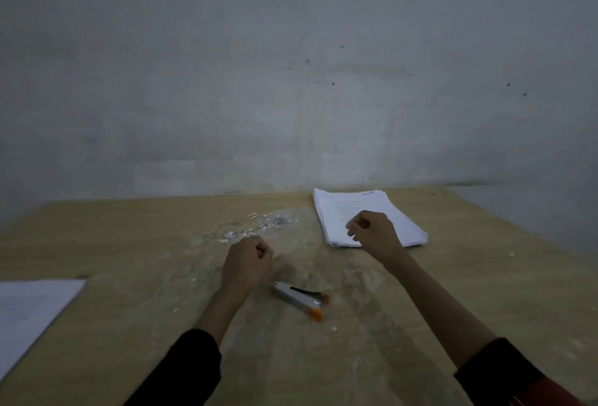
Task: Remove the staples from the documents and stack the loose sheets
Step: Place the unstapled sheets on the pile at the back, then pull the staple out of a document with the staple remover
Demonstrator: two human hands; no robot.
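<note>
Both hands are curled into loose fists, left hand (247, 263) and right hand (372, 230), seemingly empty. Between documents probably; next grab the staple remover (299, 299) and papers (29, 311).

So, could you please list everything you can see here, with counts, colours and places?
Table: one, light wood, fills the lower frame.
Wall: one, grey, behind the table.
Stack: one, white sheets, far right of the table.
Sheets: count unclear, white, at the table's left edge.
Staple remover: one, silver with orange tips, on the table between the arms.
Staples: a scatter with paper bits, silvery and white, far centre.
Left hand: loosely closed, near the scatter, holding nothing visible.
Right hand: loosely closed, over the stack's near edge.
Sleeves: two, dark, bottom edge.
</note>
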